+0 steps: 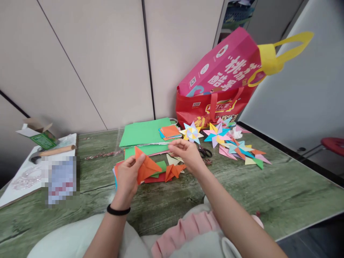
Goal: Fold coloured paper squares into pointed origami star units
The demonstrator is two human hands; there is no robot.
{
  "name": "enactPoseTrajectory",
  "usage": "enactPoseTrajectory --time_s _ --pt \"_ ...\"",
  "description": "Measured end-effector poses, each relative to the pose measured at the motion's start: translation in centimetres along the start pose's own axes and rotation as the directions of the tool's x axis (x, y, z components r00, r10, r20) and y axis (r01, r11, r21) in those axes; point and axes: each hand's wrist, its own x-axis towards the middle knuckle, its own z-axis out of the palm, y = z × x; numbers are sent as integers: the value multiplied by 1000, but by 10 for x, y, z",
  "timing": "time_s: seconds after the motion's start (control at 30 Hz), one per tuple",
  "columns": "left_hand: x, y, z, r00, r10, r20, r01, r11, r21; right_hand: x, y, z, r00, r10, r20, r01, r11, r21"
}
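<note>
My left hand point(129, 173) pinches a folded piece of orange paper point(147, 167), roughly triangular with visible creases, above the table. My right hand point(186, 152) has its thumb and fingers pressed together at the right end of a long, thin silvery strip point(154, 144). The strip spans the front part of the green paper sheets point(146, 130); I cannot make out exactly what it is. Below and between the hands lie a folded orange paper piece point(173, 172), a folded green piece point(161, 167) and red paper point(156, 178). Dark-handled scissors point(205, 152) lie just beyond my right wrist, partly hidden.
Small paper squares point(170, 131) sit on the green sheets. Several folded paper stars point(217, 134) lie at the right, before a red bag point(201, 107) holding a pink box point(228, 61). A white board point(29, 172) and a small green box point(44, 138) are at the left.
</note>
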Motion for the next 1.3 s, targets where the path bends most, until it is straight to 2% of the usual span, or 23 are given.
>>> enactPoseTrajectory --time_s 0.1,0.2,0.23,0.3,0.4,0.53,0.63,0.8,0.93,1.17,1.3 --pt "-6 -5 5 987 -15 158 -19 977 211 -9 2 12 976 19 216 -3 997 -76" --pt "-13 -8 11 965 4 263 -131 874 468 -12 6 17 956 16 294 26 990 -139" --pt "-15 -9 12 960 5 281 -149 856 495 -12 7 17 957 7 289 39 987 -155" --pt "-17 -8 14 946 -27 324 -137 870 474 -10 9 16 967 -16 254 60 984 -167" --pt "-16 -7 14 926 -109 362 -47 917 396 -7 11 13 982 -53 179 82 985 -154" --pt "-12 -7 10 939 -166 302 71 951 301 -5 10 11 988 -105 112 124 976 -179" --pt "-10 -8 9 947 -196 254 145 968 204 -6 10 11 986 -107 129 133 969 -209" --pt "-7 -7 9 940 -242 241 233 970 65 -7 11 12 977 -138 163 180 943 -281" --pt "-6 -7 7 928 -279 248 279 960 32 -6 13 12 973 -135 185 178 954 -243" --pt "-6 -7 4 871 -357 338 359 932 60 -5 12 10 964 -120 239 187 941 -282" --pt "-6 -6 4 873 -363 326 366 929 55 -7 9 11 955 -114 273 203 923 -326"
